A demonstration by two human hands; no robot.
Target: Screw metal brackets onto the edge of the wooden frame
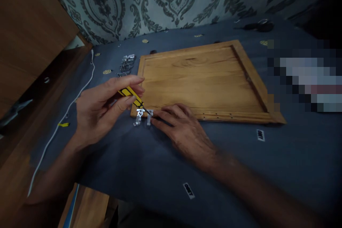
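My left hand (103,105) is closed round a yellow-and-black screwdriver (130,96), its shaft slanting down to the right. The tip meets the right-hand one of two silver metal hooks (149,118) at the front left edge of a framed wooden board (195,80). Just left of it, the other metal hook (139,117) sits on the same edge. My right hand (184,126) rests over the board's front edge, its fingertips pressed against the right-hand hook. Whatever lies under those fingertips is hidden.
More metal hooks (127,64) lie in a cluster behind the board's left corner. A dark tool (258,26) lies at the back right. Along the left runs a white cable (73,101) beside a wooden cabinet (32,35). Part of the right side is pixelated.
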